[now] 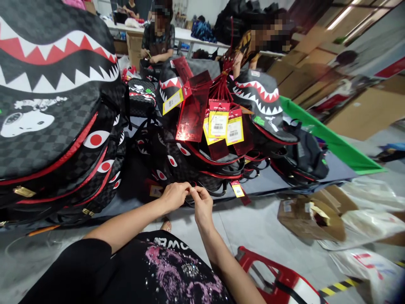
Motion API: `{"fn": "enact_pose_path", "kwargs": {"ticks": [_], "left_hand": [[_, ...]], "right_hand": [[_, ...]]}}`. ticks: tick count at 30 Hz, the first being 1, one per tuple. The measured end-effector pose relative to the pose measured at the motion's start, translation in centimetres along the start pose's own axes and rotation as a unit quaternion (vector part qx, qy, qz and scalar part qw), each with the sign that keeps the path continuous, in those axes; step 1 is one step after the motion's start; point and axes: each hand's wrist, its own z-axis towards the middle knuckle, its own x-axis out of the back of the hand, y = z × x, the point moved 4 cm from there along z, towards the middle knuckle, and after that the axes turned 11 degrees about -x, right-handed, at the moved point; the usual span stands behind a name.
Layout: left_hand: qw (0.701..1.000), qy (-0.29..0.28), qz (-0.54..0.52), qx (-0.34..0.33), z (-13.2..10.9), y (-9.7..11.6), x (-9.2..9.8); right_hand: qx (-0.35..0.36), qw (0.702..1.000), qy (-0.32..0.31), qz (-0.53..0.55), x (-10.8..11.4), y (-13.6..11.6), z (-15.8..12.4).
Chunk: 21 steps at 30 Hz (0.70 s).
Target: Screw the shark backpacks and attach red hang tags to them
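My left hand (175,196) and my right hand (201,205) meet at the table's front edge, fingertips pinched together. A thin bit of red shows just above the fingertips; what they hold is too small to make out. Right behind them lies a black checkered backpack (183,162) with red zippers and red-and-white eye patches. A bundle of red-and-yellow hang tags (218,122) on red cords rests on top of it. One tag (238,189) dangles to the right of my hands, and another tag (155,191) is partly hidden beside my left wrist.
A large shark-mouth backpack (57,118) stands close at left. More backpacks (257,99) lie to the right, near a green strip (329,139). An opened carton (311,215) and a red-and-white stool (275,278) are on the floor. Two people work across the table.
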Motion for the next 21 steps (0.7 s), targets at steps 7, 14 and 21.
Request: {"fn": "enact_pose_path", "kwargs": {"ticks": [7,14,21], "left_hand": [[0.998,0.048,-0.045,0.006,0.4,0.1,0.5],[0.995,0.079,-0.059,0.03,0.8,-0.2,0.9],[0.995,0.096,-0.018,0.033,1.2,0.1,0.9]], "right_hand": [[0.021,1.0,-0.013,-0.003,-0.1,-0.7,0.6],[0.033,0.999,-0.011,-0.014,-0.1,-1.1,1.0],[0.037,0.999,-0.022,-0.02,-0.1,-0.9,1.6]]}}
